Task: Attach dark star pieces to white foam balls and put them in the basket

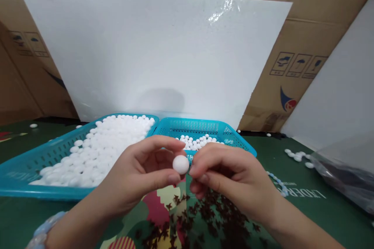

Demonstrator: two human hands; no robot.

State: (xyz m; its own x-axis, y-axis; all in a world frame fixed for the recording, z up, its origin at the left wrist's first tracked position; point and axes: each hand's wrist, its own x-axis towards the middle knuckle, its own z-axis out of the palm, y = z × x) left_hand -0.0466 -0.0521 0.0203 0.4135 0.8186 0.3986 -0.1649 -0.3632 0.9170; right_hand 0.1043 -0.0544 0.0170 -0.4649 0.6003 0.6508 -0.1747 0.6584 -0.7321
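Note:
Between the thumb and fingers of my left hand (152, 163) is a small smooth white ball (180, 164). My right hand (224, 167) is closed in a pinch just right of the ball, its fingertips close to the ball's side. Whatever that pinch holds, if anything, is hidden by the fingers. Beneath both hands lie many small dark brown star-like pieces (210, 218), scattered over the green patterned table cover (17, 218). Behind my left hand stands a blue basket (58, 192) heaped with white balls (96, 155).
A second blue basket (193, 124), with a shallow layer of white balls (201, 140), stands beyond my hands. A white board (163, 50) leans against cardboard boxes (309, 35) at the back. To the right are loose white balls (298, 156), a clear plastic bag (347, 179) and a beaded strand (279, 183).

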